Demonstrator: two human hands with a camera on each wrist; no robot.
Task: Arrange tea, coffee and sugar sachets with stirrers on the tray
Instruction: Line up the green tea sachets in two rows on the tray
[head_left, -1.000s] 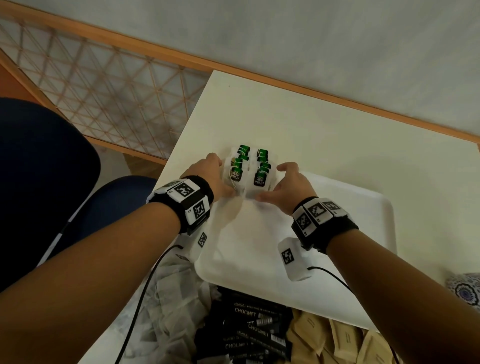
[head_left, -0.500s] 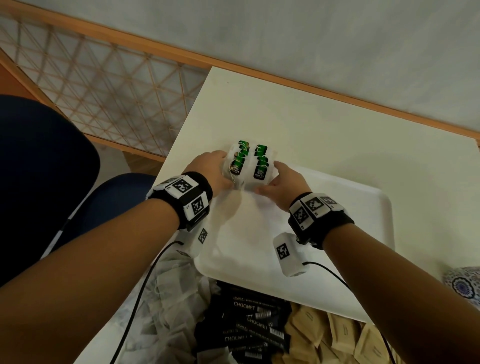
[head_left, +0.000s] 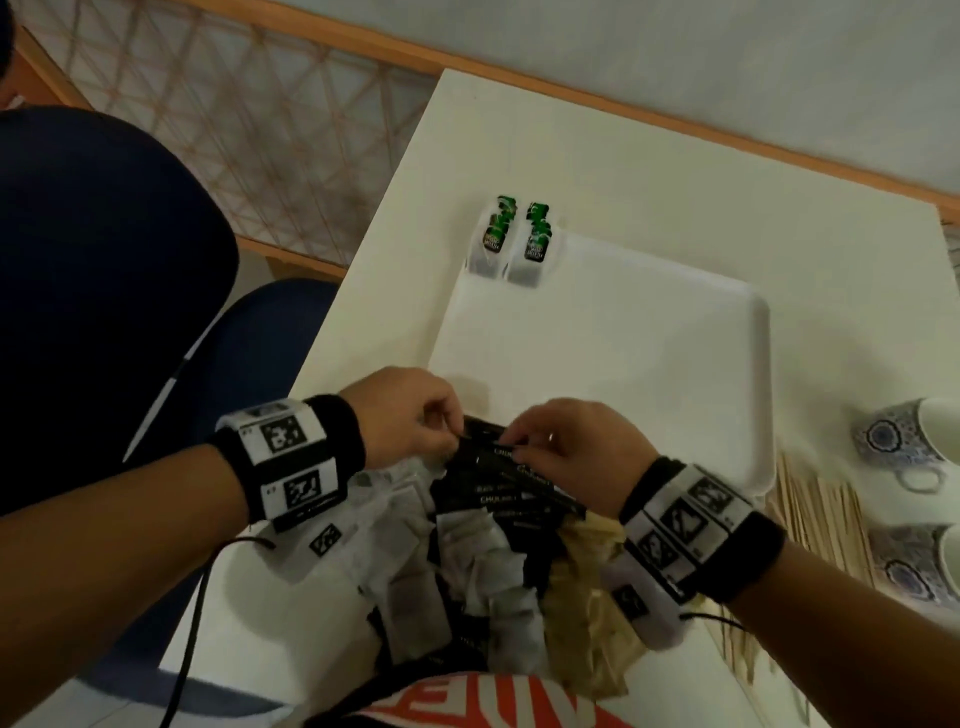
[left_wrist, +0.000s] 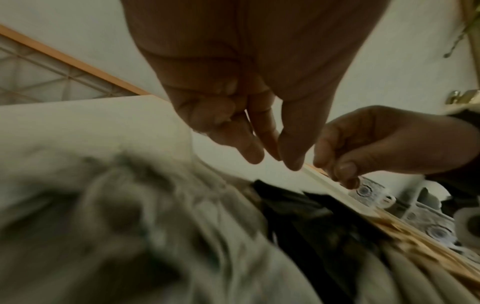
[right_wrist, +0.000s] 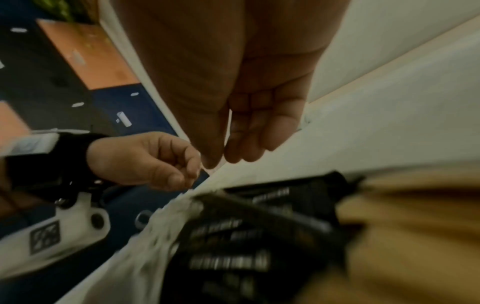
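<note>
Your left hand (head_left: 410, 415) and right hand (head_left: 566, 447) hover, fingers curled, over the black coffee sachets (head_left: 498, 483) piled beside the white tray (head_left: 675, 353); grip unclear, presumably picking the next batch.

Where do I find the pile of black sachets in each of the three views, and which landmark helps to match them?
Head: black sachets at lower centre, under both hands, at the near edge of the white tray.
Left wrist: black sachets, blurred, right of centre, below the fingertips.
Right wrist: black sachets at lower centre, white print visible.
Shared landmark: the beige sachets beside them, also seen at and.
</note>
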